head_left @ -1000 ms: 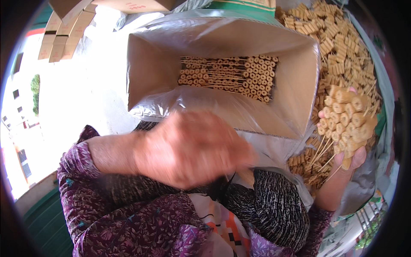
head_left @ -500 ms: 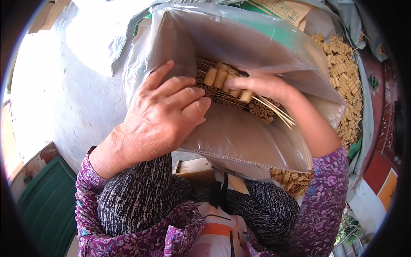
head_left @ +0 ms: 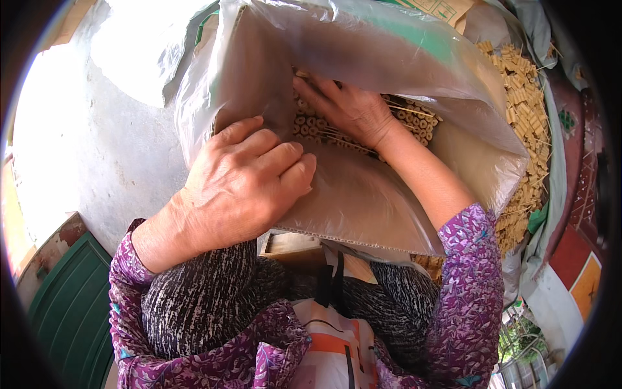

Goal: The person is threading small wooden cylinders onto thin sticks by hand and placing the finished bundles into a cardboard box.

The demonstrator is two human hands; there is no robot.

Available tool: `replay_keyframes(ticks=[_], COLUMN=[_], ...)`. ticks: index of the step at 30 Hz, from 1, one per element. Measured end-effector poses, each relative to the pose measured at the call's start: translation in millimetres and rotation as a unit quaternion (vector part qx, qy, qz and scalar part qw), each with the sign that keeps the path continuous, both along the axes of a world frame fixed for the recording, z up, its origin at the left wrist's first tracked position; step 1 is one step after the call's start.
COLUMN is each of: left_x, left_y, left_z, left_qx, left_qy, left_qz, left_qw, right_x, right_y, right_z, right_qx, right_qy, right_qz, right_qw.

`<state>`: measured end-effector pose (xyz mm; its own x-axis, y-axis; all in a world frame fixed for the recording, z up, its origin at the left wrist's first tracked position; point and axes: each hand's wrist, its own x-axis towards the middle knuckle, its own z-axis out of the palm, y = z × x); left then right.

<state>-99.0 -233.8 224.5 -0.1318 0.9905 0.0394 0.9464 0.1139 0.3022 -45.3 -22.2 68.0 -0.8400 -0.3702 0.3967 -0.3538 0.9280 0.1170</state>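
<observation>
Both hands work at a cardboard box [head_left: 363, 214] lined with a clear plastic bag [head_left: 389, 58]. Left hand [head_left: 249, 185] lies curled over the box's near-left edge, fingers bent and pressing the plastic lining against the cardboard. Right hand [head_left: 346, 110] reaches deep inside, palm down, fingers spread flat on the stacked skewers [head_left: 414, 120]; whether it pinches any of them cannot be told. These skewers are thin pale sticks threaded with small tan, ring-shaped tubes, and they lie in a tight layer against the far wall, their round ends facing the camera in rows, while loose bare sticks run left to right under the wrist. Inside the box the smooth, wrinkled lining leaves bare room between the stack and the near wall. Just beyond the box's right side, a loose heap of the same tan pieces [head_left: 528, 129] lies jumbled on a sheet. To the left lies grey concrete floor [head_left: 116, 149].
</observation>
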Motion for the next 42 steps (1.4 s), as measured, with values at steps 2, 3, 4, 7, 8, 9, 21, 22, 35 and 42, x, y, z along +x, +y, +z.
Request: replay_keyframes(ticks=[2,3,4,7,8,9,21,22,35,42], left_x=[-1,-1,0,0,0,1,-1,0,0,0], left_y=[1,0,-1,-4,-4,-4,-1,0,5,6], left_z=[0,0,-1,-3,-3,-2,-1,-2,-2,-4], left_qx=[-0.009,-0.015,-0.022,-0.03,-0.031,-0.036,-0.043,-0.042,-0.01,0.019], left_qy=[-0.01,-0.013,-0.015,-0.03,-0.036,-0.036,-0.036,-0.036,-0.05,-0.056], left_qz=[-0.005,-0.009,-0.011,-0.009,-0.007,-0.007,-0.009,-0.01,-0.013,-0.01], left_qw=[1.0,1.0,1.0,0.999,0.999,0.999,0.998,0.998,0.999,0.998], right_x=[-1,-2,-3,-4,-3,-2,-6,-8,-21,-35], right_y=[0,0,0,-2,-2,-2,-12,-13,-16,-15], right_z=[-3,-5,-9,-18,-19,-21,-32,-33,-27,-26], right_qx=[0.03,0.045,0.05,0.071,0.082,0.092,0.168,0.14,-0.021,-0.095], right_qy=[0.008,0.012,0.007,-0.005,-0.01,-0.014,-0.091,-0.12,-0.206,-0.248], right_qz=[-0.013,-0.02,-0.022,-0.032,-0.037,-0.043,-0.093,-0.098,-0.106,-0.142], right_qw=[0.999,0.999,0.998,0.997,0.996,0.995,0.977,0.978,0.973,0.954])
